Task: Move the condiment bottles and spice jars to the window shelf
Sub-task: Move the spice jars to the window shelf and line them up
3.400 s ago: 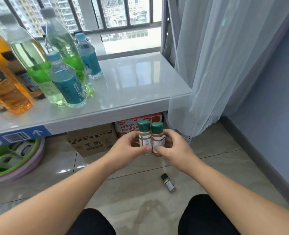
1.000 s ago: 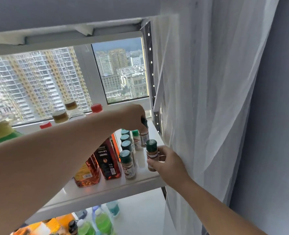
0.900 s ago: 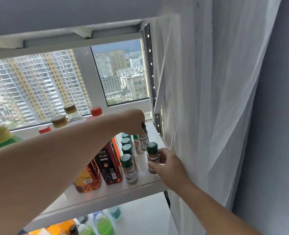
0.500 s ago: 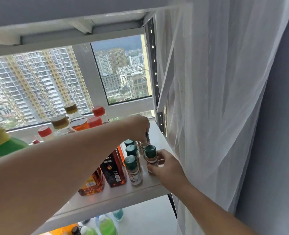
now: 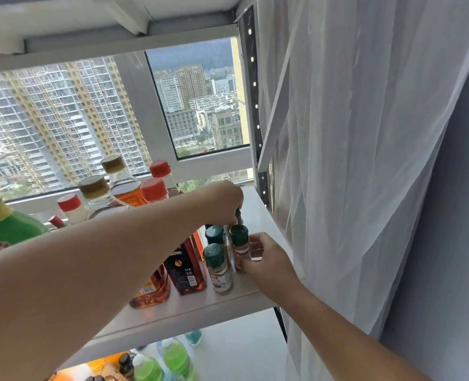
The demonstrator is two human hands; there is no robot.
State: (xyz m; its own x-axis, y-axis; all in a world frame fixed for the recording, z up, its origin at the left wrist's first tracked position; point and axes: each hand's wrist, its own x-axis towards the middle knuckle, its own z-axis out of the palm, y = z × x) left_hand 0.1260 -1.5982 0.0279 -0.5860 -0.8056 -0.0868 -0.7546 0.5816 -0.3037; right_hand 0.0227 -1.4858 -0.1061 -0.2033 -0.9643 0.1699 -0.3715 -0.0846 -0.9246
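Jar with green cap is now standing on the window shelf, centre frame, no longer raised; right hand is clamped around it. Left hand is gripping a second jar just behind, mostly hidden. Capped bottles are crowding left. Placement is nearly done.
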